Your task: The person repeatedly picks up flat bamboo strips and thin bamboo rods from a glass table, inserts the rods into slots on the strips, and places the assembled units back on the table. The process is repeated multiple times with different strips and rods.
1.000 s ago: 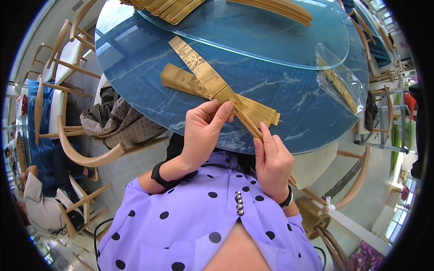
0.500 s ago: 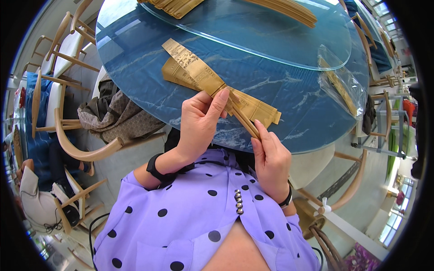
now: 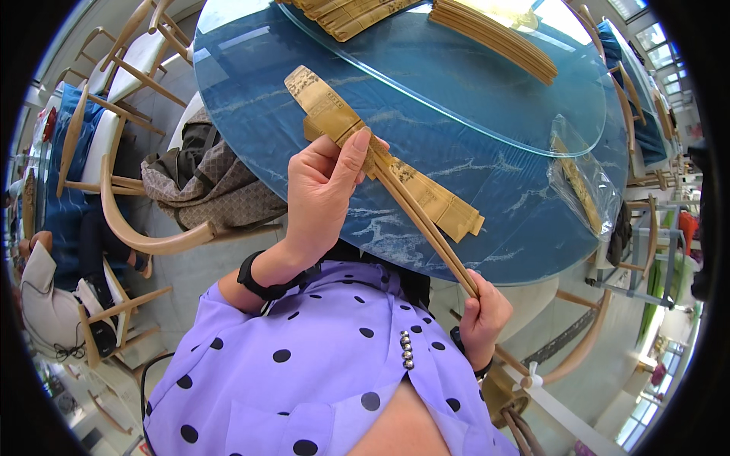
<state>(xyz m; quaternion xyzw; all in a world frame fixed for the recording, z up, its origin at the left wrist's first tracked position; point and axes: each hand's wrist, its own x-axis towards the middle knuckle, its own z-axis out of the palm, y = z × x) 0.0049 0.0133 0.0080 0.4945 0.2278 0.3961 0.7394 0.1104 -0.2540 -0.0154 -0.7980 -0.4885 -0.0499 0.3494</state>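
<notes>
Above the blue surface point(image 3: 255, 99), the left hand point(image 3: 322, 186) holds the gold sleeve point(image 3: 325, 102) in a closed pinch; the right hand point(image 3: 487, 313), also closed, grips the lower end of the chopsticks point(image 3: 427, 219). Keep the chopsticks in line with the sleeve; light pressure should avoid creasing.

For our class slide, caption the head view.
Left hand pinches a flat, gold, paper-like strip; right hand holds ends of slim, brown, wood-like sticks.

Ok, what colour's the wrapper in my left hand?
The wrapper is gold with dark print, clearest in head view.
</notes>
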